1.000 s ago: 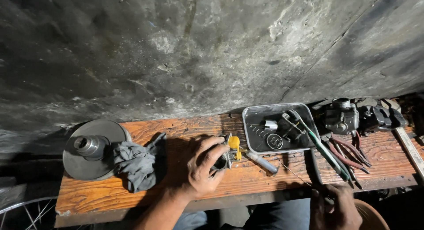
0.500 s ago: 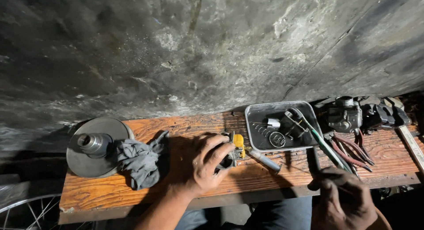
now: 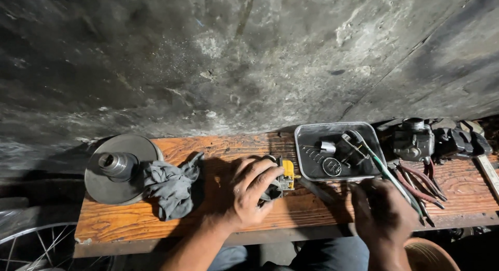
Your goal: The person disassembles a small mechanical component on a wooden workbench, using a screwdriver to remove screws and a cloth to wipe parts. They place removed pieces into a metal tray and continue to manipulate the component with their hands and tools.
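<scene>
With the left hand (image 3: 252, 193) clamped over the yellow-and-black part (image 3: 285, 178) on the wooden bench (image 3: 208, 151), the right hand (image 3: 382, 216), grip unclear, should work slowly near the metal tray (image 3: 306, 133).

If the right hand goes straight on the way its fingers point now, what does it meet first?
Probably the near rim of the grey metal tray. The right hand points up and away over the wooden bench, with the tray just beyond its fingertips. Depth is hard to judge; pliers lie beside it.
</scene>
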